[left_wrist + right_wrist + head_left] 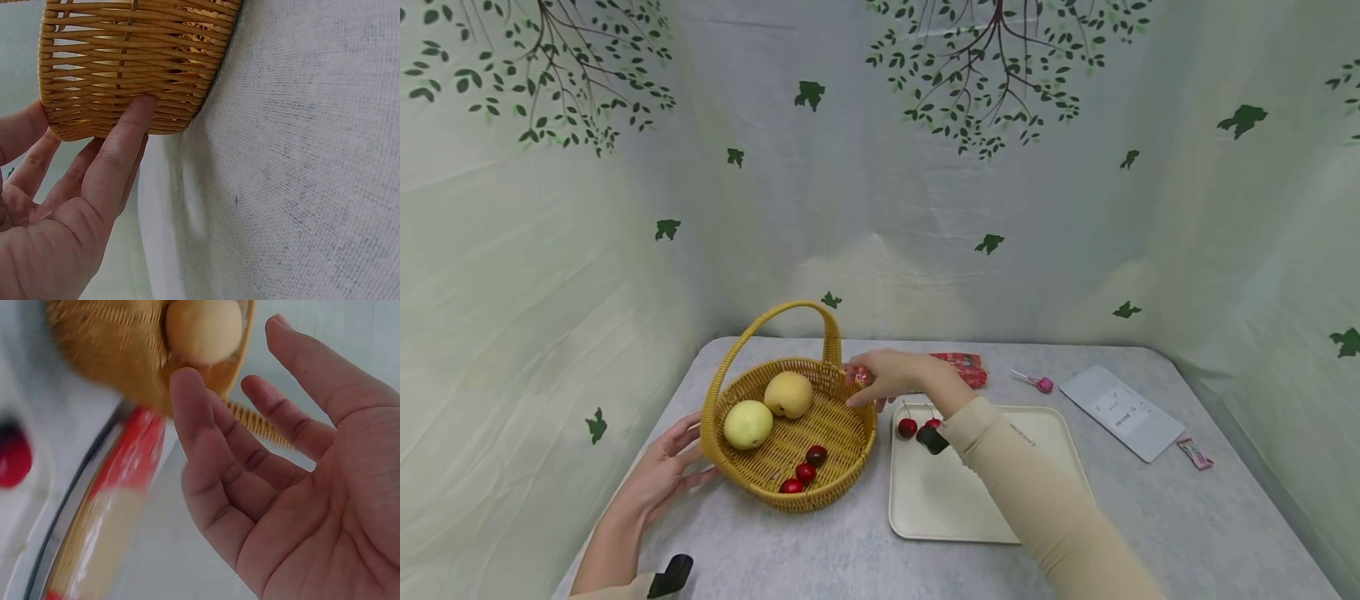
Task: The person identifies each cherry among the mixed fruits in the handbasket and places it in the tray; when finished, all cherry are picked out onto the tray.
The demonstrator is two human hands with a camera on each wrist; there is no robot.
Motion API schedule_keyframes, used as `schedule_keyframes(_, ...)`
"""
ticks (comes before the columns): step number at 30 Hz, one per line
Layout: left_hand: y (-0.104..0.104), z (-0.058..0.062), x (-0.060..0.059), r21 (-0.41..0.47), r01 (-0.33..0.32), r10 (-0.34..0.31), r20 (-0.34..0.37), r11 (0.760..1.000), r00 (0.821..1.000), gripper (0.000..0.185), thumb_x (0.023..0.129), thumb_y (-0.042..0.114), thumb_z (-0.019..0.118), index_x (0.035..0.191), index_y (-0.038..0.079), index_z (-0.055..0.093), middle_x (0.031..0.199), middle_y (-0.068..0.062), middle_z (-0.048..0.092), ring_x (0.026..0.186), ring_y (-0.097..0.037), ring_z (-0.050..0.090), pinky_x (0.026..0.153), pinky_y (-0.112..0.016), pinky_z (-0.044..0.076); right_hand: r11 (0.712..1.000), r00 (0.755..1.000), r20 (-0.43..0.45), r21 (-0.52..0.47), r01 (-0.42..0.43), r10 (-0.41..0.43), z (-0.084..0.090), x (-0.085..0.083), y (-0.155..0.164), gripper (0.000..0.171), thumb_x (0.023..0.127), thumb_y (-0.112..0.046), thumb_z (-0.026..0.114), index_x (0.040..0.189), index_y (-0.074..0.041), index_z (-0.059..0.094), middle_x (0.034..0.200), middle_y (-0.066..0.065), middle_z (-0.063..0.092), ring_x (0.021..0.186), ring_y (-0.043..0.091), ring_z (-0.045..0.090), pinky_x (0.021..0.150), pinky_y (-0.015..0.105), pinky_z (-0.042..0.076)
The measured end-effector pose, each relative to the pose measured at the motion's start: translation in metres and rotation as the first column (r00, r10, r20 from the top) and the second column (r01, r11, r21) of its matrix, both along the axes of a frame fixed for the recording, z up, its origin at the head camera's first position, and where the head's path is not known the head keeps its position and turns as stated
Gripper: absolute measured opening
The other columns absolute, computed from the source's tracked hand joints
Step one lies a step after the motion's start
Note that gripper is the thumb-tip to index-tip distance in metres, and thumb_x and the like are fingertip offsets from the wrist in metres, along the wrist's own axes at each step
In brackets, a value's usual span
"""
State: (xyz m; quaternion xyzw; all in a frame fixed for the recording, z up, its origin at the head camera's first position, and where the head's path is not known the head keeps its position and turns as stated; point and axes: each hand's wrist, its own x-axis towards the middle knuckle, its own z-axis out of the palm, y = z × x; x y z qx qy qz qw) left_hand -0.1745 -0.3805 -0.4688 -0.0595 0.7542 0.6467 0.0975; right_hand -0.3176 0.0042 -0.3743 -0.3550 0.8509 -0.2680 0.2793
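Observation:
A yellow wicker basket (842, 433) with an arched handle stands left of centre. Two round yellow fruits (788, 394) and three dark red cherries (806, 472) lie inside it. My left hand (658, 471) reaches to the basket's left side; in the left wrist view its extended fingers touch the weave (131, 69) low down. My right hand (887, 375) hovers by the basket's right rim, palm inward. From the right wrist, that hand (269, 481) has loosely bent, spread fingers with nothing between them. Beyond it lies a red and tan packet (115, 494), seen partly behind the hand from the head.
Right of the basket lies a cream tray (955, 500) with two cherries (907, 428) near its far left corner, partly covered by my right forearm. Farther right are a pink lollipop (1043, 385), a grey-white pouch (1123, 412) and a small pink wrapped sweet (1195, 454). Patterned curtains enclose the table.

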Motion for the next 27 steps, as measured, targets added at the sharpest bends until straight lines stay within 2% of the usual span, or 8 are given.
schedule_keyframes(3,0.000,0.000,-0.001,0.005,0.006,-0.006,-0.006,1.000,1.000,0.068,0.112,0.021,0.060,0.169,0.013,0.025,0.172,-0.023,0.025,0.117,0.005,0.062,0.102,-0.045,0.063,1.000,1.000,0.012,0.003,-0.026,0.026,0.000,0.000,-0.021,0.037,0.103,-0.036,0.075,0.129,-0.010,0.066,0.108,0.016,0.069,0.073,0.018,0.066,0.070,0.031,0.060)
schedule_keyframes(5,-0.001,0.000,-0.001,0.007,0.007,-0.007,-0.008,1.000,1.000,0.066,0.112,0.021,0.060,0.168,0.015,0.027,0.171,-0.023,0.025,0.117,0.004,0.063,0.102,-0.044,0.063,0.999,0.999,0.018,0.017,-0.031,0.031,-0.001,0.001,-0.034,0.028,0.103,-0.035,0.075,0.121,-0.015,0.069,0.106,0.009,0.066,0.073,0.019,0.066,0.068,0.029,0.061)
schedule_keyframes(9,-0.001,0.000,0.000,0.002,0.012,-0.012,-0.007,1.000,1.000,0.064,0.113,0.021,0.058,0.169,0.015,0.027,0.172,-0.024,0.024,0.118,0.003,0.062,0.101,-0.042,0.063,0.998,0.997,0.063,0.040,-0.045,0.043,-0.007,0.001,-0.055,0.019,0.104,-0.035,0.074,0.115,-0.019,0.073,0.107,0.000,0.063,0.085,0.029,0.077,0.077,0.038,0.067)
schedule_keyframes(12,-0.001,0.000,0.001,0.000,0.009,-0.009,-0.009,1.000,1.000,0.065,0.113,0.021,0.057,0.169,0.013,0.026,0.173,-0.024,0.024,0.118,0.004,0.062,0.101,-0.042,0.063,0.999,0.988,0.150,0.033,-0.042,0.037,-0.014,0.002,-0.067,0.028,0.104,-0.034,0.073,0.125,-0.016,0.072,0.112,0.002,0.063,0.098,0.035,0.079,0.087,0.046,0.068)
schedule_keyframes(15,0.000,0.000,0.003,0.002,0.005,-0.005,-0.013,1.000,1.000,0.066,0.113,0.020,0.057,0.169,0.012,0.024,0.172,-0.025,0.025,0.117,0.005,0.062,0.102,-0.044,0.063,0.999,0.967,0.256,0.027,-0.022,0.015,-0.020,0.002,-0.076,0.037,0.105,-0.034,0.072,0.135,-0.014,0.068,0.120,0.004,0.062,0.105,0.037,0.079,0.091,0.047,0.067)
schedule_keyframes(18,0.001,0.000,0.003,0.002,0.003,-0.003,-0.014,1.000,1.000,0.066,0.113,0.021,0.058,0.169,0.011,0.024,0.171,-0.023,0.027,0.116,0.006,0.062,0.102,-0.045,0.063,0.999,0.936,0.352,0.043,-0.003,-0.013,-0.025,0.004,-0.080,0.036,0.106,-0.034,0.071,0.135,-0.014,0.067,0.128,0.010,0.062,0.108,0.039,0.078,0.092,0.048,0.066)
schedule_keyframes(23,0.001,0.001,0.002,0.000,-0.006,0.006,-0.017,1.000,1.000,0.067,0.111,0.021,0.061,0.168,0.011,0.026,0.164,-0.014,0.037,0.116,0.005,0.062,0.101,-0.045,0.063,0.994,0.896,0.440,0.104,0.010,-0.055,-0.030,0.006,-0.083,0.028,0.107,-0.027,0.069,0.132,-0.014,0.068,0.131,0.019,0.062,0.109,0.038,0.077,0.095,0.048,0.066)
schedule_keyframes(27,0.000,0.000,0.002,0.000,-0.008,0.008,-0.016,1.000,1.000,0.068,0.112,0.021,0.060,0.169,0.011,0.025,0.165,-0.015,0.036,0.116,0.005,0.062,0.101,-0.044,0.063,0.989,0.863,0.495,0.141,0.033,-0.099,-0.030,0.007,-0.086,0.030,0.106,-0.019,0.070,0.135,-0.010,0.067,0.129,0.019,0.064,0.111,0.040,0.076,0.101,0.050,0.063)
